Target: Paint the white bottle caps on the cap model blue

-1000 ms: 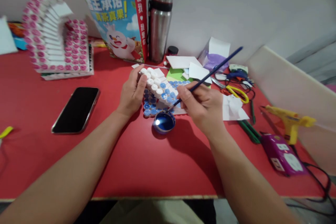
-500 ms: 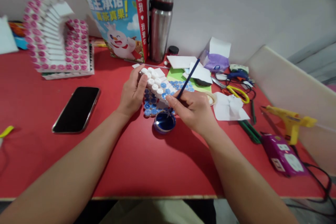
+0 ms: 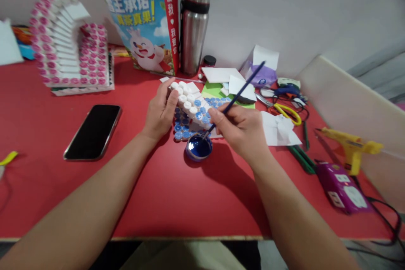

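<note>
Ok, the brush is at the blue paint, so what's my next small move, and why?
I'd probably carry the paintbrush from the paint pot to a white disc beside the blue discs. The brush tip is at the pot, your left hand holds the disc-covered piece, and several of its discs are white.

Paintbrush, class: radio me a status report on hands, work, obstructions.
Right hand gripping paintbrush, tip at paint pot. Left hand holding knobbed piece, partly blue, partly white. Nothing visibly blocking paintbrush.
</note>
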`<state>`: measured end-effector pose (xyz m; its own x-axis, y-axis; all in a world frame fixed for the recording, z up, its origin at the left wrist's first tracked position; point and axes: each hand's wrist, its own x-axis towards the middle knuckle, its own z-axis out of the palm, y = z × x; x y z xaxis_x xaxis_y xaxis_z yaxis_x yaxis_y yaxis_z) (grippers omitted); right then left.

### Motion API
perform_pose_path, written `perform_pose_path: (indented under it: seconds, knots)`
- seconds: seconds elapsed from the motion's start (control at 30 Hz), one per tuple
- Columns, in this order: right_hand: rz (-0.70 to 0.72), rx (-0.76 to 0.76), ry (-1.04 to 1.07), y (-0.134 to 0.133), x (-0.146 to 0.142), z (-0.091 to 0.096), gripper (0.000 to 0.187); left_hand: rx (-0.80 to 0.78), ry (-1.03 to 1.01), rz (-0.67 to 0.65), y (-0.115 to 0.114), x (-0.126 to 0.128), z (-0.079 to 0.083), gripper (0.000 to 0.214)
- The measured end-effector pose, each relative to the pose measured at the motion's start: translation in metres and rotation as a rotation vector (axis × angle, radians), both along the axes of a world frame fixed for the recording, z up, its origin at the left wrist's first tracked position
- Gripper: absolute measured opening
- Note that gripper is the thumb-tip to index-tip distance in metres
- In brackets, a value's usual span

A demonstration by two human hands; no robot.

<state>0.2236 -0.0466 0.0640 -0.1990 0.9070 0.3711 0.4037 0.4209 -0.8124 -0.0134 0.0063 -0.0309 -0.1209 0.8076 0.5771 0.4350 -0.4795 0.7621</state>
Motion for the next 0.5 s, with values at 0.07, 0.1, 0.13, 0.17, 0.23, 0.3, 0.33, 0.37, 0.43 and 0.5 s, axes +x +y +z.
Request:
perform_pose_path:
  seconds: [0.07,0.1,0.13,0.17,0.23,0.3,0.33,0.37,0.43,0.5]
  knots:
    - [-0.05,-0.082,0.152,0.002,0.001,0.002,0.047,-0.002,0.002,0.001,0.0,0.0,0.0,0.081]
    - [-0.07,-0.12,0.225,0.003,0.002,0.003,0.05,-0.003,0.003,0.002,0.0,0.0,0.0,0.082]
    - [-0.082,-0.147,0.288,0.005,0.002,0.003,0.053,-0.004,0.002,0.004,0.001,0.0,0.0,0.083]
    - [-0.086,-0.162,0.335,0.007,0.002,0.003,0.056,-0.005,0.001,0.008,0.001,0.0,0.0,0.084]
    - [-0.075,-0.174,0.381,0.01,0.002,0.003,0.059,-0.013,0.004,0.018,0.002,-0.001,-0.001,0.082]
    - [-0.047,-0.187,0.393,0.012,0.002,0.003,0.06,-0.024,0.027,0.028,0.002,-0.001,-0.002,0.082]
    - [-0.036,-0.196,0.393,0.012,0.002,0.003,0.06,-0.028,0.04,0.031,0.002,-0.001,-0.002,0.083]
    - [-0.028,-0.203,0.391,0.012,0.002,0.003,0.059,-0.028,0.049,0.033,0.002,-0.001,-0.002,0.084]
    - [-0.021,-0.212,0.387,0.011,0.003,0.003,0.059,-0.012,0.051,0.034,0.001,-0.001,0.0,0.085]
    - [-0.027,-0.212,0.378,0.011,0.003,0.003,0.059,0.008,0.042,0.036,-0.001,0.0,0.001,0.081]
